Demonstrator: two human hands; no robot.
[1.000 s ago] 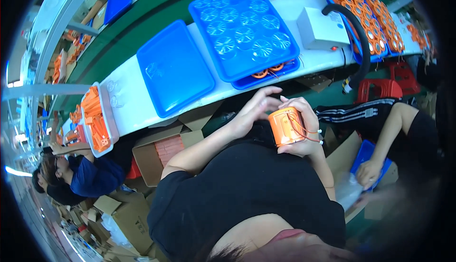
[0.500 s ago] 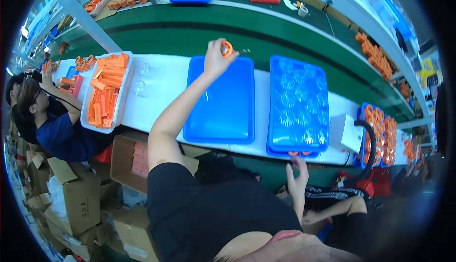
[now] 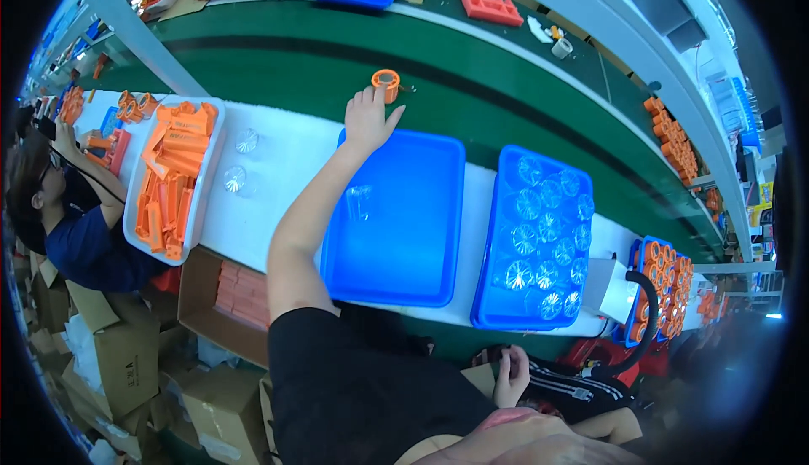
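My left hand (image 3: 368,119) reaches over the far edge of the plain blue tray (image 3: 396,279), thumb spread and fingers stretched forward. Its fingertips are at an orange ring-shaped part (image 3: 385,82) on the green conveyor belt; whether they still touch it cannot be made out. A clear plastic piece (image 3: 359,204) lies in this tray, beside my forearm. My right hand (image 3: 511,376) is low, close to my body, its fingers loosely bent and a little apart, holding nothing visible. Above it is a second blue tray (image 3: 491,288) with rows of clear round plastic pieces (image 3: 548,227).
At left, a white bin (image 3: 132,227) holds orange parts; two clear pieces (image 3: 235,179) lie near it. A white box (image 3: 608,286) with a black hose and trays of orange rings (image 3: 661,288) are at right. A co-worker (image 3: 93,220) and cardboard boxes (image 3: 118,364) are at left.
The orange part, earlier held in my raised left hand, now stands on the green belt and the fingers have straightened. My right hand has drawn back toward my body. The view has shifted.
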